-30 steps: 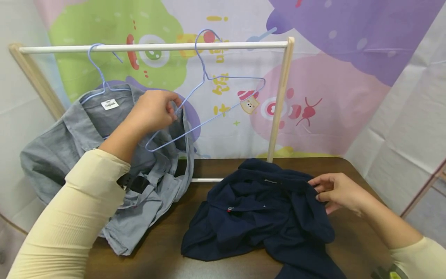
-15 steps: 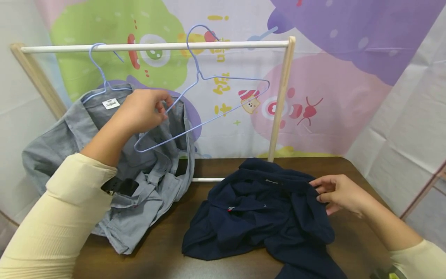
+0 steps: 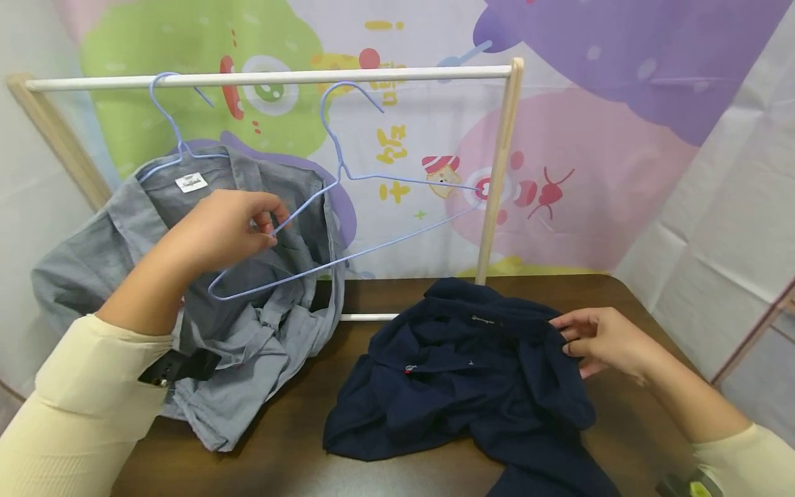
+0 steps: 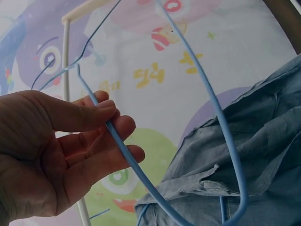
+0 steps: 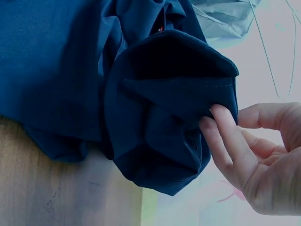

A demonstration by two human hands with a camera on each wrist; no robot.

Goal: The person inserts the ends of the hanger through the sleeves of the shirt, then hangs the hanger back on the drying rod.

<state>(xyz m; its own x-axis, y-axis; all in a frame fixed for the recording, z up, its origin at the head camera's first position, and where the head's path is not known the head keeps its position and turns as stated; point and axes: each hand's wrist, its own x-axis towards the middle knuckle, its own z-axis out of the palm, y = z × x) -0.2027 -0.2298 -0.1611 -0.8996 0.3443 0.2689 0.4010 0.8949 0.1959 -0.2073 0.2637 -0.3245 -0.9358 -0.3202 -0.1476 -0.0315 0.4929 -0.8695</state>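
Note:
My left hand (image 3: 230,224) pinches the left arm of a light blue wire hanger (image 3: 338,171), thumb against fingers, as the left wrist view shows close up. The hanger's hook stands below the rail, free of it. Bunched on the table lies a navy blue garment (image 3: 459,386) with a small zipper pull at its front and lettering near the collar. At its right edge my right hand (image 3: 605,345) holds the cloth; in the right wrist view thumb and fingers pinch the rim of an opening in the navy garment (image 5: 155,122).
A rack with a white rail (image 3: 273,78) and wooden posts stands at the back. A grey shirt (image 3: 248,331) hangs from it at left on another blue hanger (image 3: 180,148). Behind is a cartoon-printed backdrop (image 3: 422,241); below, a brown wooden table (image 3: 261,455).
My left hand has moved left and down with the hanger, whose hook has dropped from rail height to below the rail. The right hand and navy garment have stayed in place.

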